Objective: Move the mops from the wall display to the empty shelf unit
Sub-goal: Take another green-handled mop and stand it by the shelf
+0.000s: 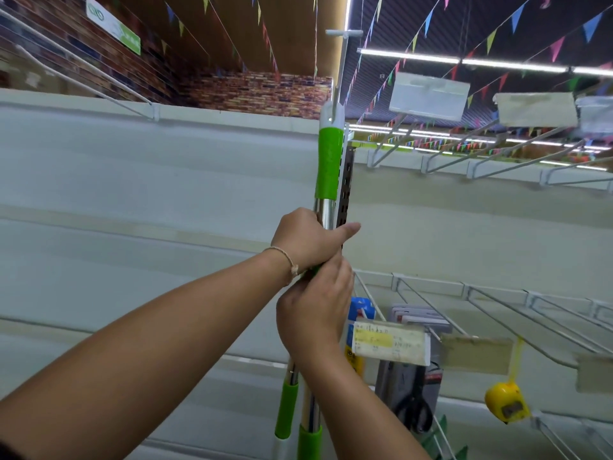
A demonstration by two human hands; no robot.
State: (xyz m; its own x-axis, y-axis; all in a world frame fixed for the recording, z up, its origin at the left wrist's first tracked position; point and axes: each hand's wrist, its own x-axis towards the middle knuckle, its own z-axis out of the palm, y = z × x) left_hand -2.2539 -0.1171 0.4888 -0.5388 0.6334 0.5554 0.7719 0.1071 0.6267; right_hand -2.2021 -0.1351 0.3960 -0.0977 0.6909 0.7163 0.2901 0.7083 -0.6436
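Note:
I look steeply up at a mop handle (328, 161), a shiny steel pole with a green grip and a white cap, standing upright in front of a slotted shelf post (346, 180). My left hand (306, 242) grips the steel pole just below the green grip. Directly under it, my right hand (313, 313) grips the same pole. A second mop handle (287, 406) with a green sleeve stands just left of the first, low in the view. A thin white hook (343, 33) with a crossbar rises above the cap.
A pale backboard (132, 200) fills the left side, with white wire arms (99, 84) above it. To the right, wire peg hooks (497, 310) stick out with price tags (391, 341), packaged scissors (414, 403) and a yellow tape measure (506, 401).

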